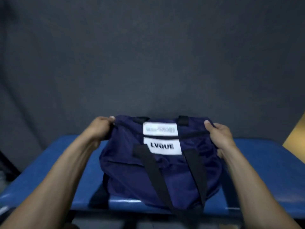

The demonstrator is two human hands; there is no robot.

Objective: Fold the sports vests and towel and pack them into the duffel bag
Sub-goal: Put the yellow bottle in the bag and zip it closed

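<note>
From the head view, the navy blue fabric duffel bag [158, 156] with white label patches and black webbing straps [153, 172] sat in the middle of a glossy blue table [257, 171]. The left hand [100, 128] pinched its far left top corner with curled fingers; the right hand [219, 136] gripped the far right end, thumb on top, probably to steady or square it. No vests or towel showed.

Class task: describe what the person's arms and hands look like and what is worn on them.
Both forearms are bare, with no sleeves in view. The left hand and right hand wear no gloves; no watch, ring or wristband is visible, though the picture is slightly blurred.
</note>
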